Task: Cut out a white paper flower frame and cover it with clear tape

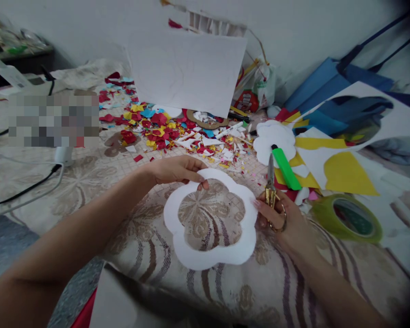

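A white flower-shaped paper ring [210,258] is held up over the patterned tablecloth, which shows through its cut-out middle. My left hand [177,171] pinches its upper left edge, thumb and fingers closed on the paper. On the right side of the ring, my right hand [276,214] touches the edge with its fingertips. Gold-handled scissors [270,184] are also in my right hand, fingers at the handles and blades pointing up, away from me.
Coloured paper scraps [160,125] spread behind the ring. To the right lie a green cutter [286,168], a scalloped white paper [275,139], yellow sheets [350,173] and a tape roll [346,218]. A white board [186,73] leans against the wall; cables [23,193] run at left.
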`<action>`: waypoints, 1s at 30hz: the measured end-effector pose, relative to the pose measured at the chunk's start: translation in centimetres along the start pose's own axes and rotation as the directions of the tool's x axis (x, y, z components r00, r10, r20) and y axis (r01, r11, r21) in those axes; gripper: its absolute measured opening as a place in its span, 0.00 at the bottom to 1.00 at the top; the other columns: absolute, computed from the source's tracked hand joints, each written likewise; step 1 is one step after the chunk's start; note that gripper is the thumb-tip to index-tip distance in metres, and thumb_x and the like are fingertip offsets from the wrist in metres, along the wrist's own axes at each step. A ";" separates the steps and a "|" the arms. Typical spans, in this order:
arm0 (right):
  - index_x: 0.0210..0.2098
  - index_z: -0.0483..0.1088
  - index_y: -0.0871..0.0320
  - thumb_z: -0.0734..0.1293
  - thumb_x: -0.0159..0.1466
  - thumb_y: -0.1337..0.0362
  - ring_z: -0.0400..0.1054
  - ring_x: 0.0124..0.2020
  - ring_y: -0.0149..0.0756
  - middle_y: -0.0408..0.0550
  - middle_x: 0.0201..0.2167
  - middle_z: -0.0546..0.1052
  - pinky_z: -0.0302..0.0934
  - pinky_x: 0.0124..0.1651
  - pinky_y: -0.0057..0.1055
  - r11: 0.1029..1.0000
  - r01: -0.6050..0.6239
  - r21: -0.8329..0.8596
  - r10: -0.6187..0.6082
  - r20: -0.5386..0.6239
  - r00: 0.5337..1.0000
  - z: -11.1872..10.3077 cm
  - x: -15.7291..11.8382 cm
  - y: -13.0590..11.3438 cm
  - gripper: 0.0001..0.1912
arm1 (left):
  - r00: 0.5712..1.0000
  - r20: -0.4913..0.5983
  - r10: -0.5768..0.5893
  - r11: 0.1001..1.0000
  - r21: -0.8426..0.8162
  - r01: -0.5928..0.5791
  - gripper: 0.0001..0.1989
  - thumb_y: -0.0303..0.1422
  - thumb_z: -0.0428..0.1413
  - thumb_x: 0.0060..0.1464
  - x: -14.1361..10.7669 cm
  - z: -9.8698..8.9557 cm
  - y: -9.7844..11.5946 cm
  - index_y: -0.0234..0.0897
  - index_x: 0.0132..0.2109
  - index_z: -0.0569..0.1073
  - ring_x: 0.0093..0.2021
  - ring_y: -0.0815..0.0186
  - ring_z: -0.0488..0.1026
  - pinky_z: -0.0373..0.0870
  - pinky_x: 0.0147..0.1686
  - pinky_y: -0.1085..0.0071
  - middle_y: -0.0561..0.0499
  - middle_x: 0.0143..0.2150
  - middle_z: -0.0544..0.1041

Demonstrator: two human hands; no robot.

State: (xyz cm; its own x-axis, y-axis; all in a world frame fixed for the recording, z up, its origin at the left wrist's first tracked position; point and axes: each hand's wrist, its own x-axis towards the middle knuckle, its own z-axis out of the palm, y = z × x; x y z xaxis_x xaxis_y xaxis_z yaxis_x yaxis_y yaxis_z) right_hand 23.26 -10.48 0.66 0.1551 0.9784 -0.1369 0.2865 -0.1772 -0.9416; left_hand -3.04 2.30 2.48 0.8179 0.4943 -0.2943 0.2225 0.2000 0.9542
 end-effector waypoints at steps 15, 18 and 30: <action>0.31 0.63 0.55 0.68 0.57 0.49 0.55 0.18 0.26 0.38 0.19 0.65 0.49 0.20 0.23 0.990 0.101 -0.098 -0.089 0.115 0.989 -0.4 0.0 0.6 0.17 | 0.998 0.062 -0.027 0.999 -0.017 0.028 0.07 0.32 0.58 0.52 -0.4 -0.1 0.1 0.34 0.37 0.76 0.26 0.74 0.69 0.63 0.25 0.80 0.50 0.32 0.76; 0.30 0.63 0.56 0.68 0.57 0.50 0.58 0.21 0.28 0.40 0.21 0.66 0.52 0.22 0.24 0.973 0.158 -0.167 -0.143 0.101 0.985 -0.5 0.2 0.4 0.16 | 1.000 0.029 0.005 1.000 -0.030 -0.004 0.06 0.31 0.58 0.52 -0.5 -0.2 0.2 0.34 0.37 0.76 0.26 0.74 0.69 0.64 0.26 0.79 0.51 0.31 0.75; 0.36 0.63 0.53 0.66 0.60 0.54 0.62 0.25 0.30 0.40 0.26 0.68 0.56 0.26 0.27 0.931 0.268 -0.248 -0.292 -0.066 0.954 -2.8 1.3 1.6 0.12 | 0.623 -0.529 0.576 0.777 0.118 -0.618 0.09 0.32 0.61 0.51 -2.1 -2.0 1.7 0.38 0.41 0.77 0.31 0.71 0.74 0.70 0.31 0.77 0.52 0.33 0.79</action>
State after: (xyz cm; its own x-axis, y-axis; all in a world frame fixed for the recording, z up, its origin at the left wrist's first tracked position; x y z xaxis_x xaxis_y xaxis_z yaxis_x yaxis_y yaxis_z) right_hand 26.56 -9.79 -0.13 0.1270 0.9781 0.1651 0.5426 0.0708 -0.8370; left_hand -5.39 3.29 4.59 0.3567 0.8709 0.3379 -0.2704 -0.2500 0.9297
